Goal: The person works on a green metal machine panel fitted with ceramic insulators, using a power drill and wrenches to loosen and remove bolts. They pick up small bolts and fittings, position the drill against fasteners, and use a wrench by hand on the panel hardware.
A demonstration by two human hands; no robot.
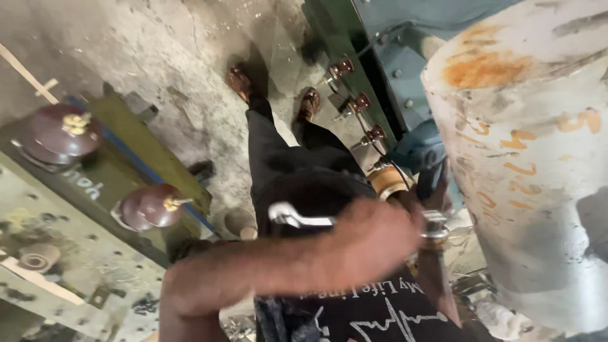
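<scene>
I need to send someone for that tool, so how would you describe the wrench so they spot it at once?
Start at the big pale rust-stained cylinder on the right, then look left to the person's hand in front of their dark shirt. The wrench is the shiny silver bar jutting left from that hand, unlike the brown insulators on the green casing nearby.

Two large brown insulators (58,132) (151,205) on a green metal cover (95,190) at the left, a pale ring (39,257) lying nearer on the same cover. Dusty concrete floor (183,57) beyond, with brown sandals (239,82) (310,103) on it. Three small brown insulators (342,66) (361,101) (375,133) in a row along a dark green tank (335,38). Big grey cylinder (538,177) at the right, rust-stained on top, orange marks on its side.
</scene>
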